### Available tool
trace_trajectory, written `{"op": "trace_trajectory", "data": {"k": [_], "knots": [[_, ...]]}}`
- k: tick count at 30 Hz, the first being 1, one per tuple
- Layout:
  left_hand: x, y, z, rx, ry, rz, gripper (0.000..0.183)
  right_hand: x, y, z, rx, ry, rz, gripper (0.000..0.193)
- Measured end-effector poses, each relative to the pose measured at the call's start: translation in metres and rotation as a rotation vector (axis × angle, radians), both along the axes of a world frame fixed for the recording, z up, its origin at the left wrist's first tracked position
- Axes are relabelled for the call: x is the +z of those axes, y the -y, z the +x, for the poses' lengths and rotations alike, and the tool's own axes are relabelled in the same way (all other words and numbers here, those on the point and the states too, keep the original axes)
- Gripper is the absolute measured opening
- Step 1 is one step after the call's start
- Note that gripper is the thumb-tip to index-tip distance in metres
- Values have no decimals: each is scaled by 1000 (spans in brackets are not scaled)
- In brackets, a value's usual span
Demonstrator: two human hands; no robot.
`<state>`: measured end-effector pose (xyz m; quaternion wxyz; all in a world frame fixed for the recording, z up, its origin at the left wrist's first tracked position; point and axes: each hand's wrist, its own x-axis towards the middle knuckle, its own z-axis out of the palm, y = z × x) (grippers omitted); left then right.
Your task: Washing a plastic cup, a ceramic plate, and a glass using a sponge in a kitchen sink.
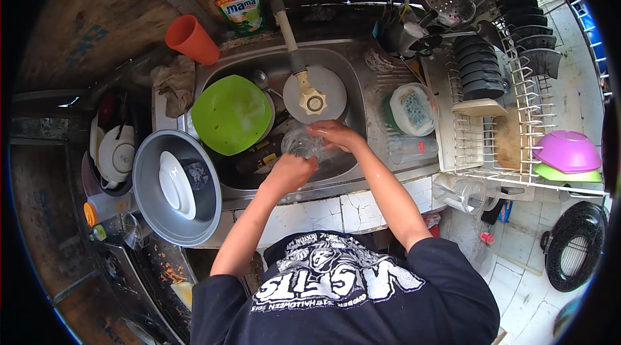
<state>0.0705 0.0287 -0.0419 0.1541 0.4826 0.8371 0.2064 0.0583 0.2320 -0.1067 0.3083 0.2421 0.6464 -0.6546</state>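
Over the sink, just below the tap, both my hands are at a clear drinking glass. My left hand is closed around its near end. On the far right side, my right hand has its fingers and thumb curved about the glass; both hands look wet. Left of the glass sits a green square bowl, and a spoon lies behind it. A pale round plate rests under the tap. The sink bottom around the glass is partly hidden by my hands.
A grey basin with white dishes stands left of the sink. An orange cup and soap pouch are behind. To the right are a sponge tub, another clear glass and a dish rack with bowls.
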Motion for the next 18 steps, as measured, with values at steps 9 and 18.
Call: {"op": "trace_trajectory", "data": {"k": [9, 18], "knots": [[-28, -23, -30, -137, -197, 67, 20, 17, -30, 3, 90, -321, 580, 25], [-81, -41, -38, 449, 51, 366, 37, 42, -65, -16, 36, -472, 893, 25]]}}
